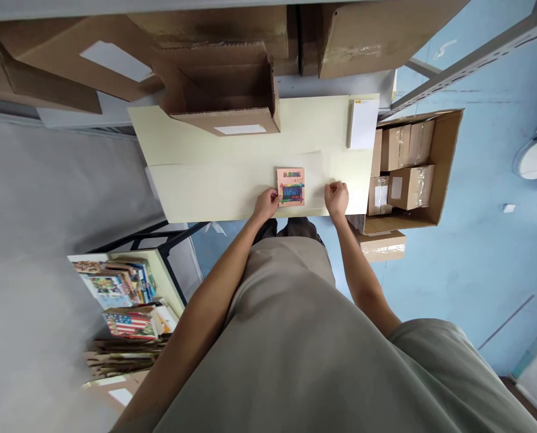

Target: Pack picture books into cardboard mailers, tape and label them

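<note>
A small pink booklet or card (290, 174) with colourful lettering and a dark framed picture lies near the front edge of the pale table (205, 192). My left hand (267, 205) is closed at its lower left edge, thumb and fingers pinching that side. To the right of the pink piece, apart from it, my right hand (337, 198) rests just above the tabletop with its fingers curled together. Whatever may be between those fingers is hidden. A faint pale sheet (316, 168) seems to lie on the table under the pink piece.
An open cardboard box (248, 123) stands at the table's back. A white stack (364, 123) sits at the back right. Right of the table, a large carton (446, 174) holds several smaller boxes. Books (128, 325) fill a rack at lower left. Shelved boxes (385, 42) hang over the far side.
</note>
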The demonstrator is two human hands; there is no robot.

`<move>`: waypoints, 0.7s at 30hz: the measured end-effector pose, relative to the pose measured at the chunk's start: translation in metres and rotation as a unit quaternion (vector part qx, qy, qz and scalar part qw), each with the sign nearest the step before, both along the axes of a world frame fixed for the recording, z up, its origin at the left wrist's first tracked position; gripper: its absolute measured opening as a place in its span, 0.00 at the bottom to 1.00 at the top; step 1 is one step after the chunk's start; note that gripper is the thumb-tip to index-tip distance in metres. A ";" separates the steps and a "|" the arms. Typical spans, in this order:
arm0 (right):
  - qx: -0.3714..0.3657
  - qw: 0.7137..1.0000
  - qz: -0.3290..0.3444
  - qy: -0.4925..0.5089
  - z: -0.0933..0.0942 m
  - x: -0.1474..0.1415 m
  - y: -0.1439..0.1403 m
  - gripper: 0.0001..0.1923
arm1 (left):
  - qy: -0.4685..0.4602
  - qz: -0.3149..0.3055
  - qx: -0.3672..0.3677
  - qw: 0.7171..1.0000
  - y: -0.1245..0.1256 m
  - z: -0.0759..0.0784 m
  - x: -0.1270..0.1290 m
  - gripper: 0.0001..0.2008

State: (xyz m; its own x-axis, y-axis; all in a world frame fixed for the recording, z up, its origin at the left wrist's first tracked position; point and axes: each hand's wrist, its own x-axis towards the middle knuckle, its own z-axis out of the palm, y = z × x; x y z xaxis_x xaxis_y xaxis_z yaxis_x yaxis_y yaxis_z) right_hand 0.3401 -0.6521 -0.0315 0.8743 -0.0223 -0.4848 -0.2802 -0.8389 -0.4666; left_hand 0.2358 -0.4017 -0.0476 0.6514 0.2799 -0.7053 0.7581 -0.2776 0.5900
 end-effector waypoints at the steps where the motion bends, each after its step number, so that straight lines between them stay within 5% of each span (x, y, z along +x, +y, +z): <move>1: 0.008 1.000 -0.004 0.007 0.003 0.001 -0.001 0.07 | -0.003 -0.004 0.015 1.000 0.000 0.001 0.000 0.03; 7: 0.064 0.997 0.006 0.037 0.033 0.006 0.005 0.09 | 0.007 -0.015 0.040 0.999 -0.003 0.005 0.002 0.02; 14: 0.124 0.984 0.105 0.076 0.062 0.000 0.044 0.09 | 0.002 -0.031 0.003 1.000 0.003 0.012 -0.002 0.04; 21: 0.084 0.969 0.223 0.064 0.048 -0.017 0.111 0.06 | -0.025 -0.047 0.100 0.994 0.009 0.027 -0.006 0.13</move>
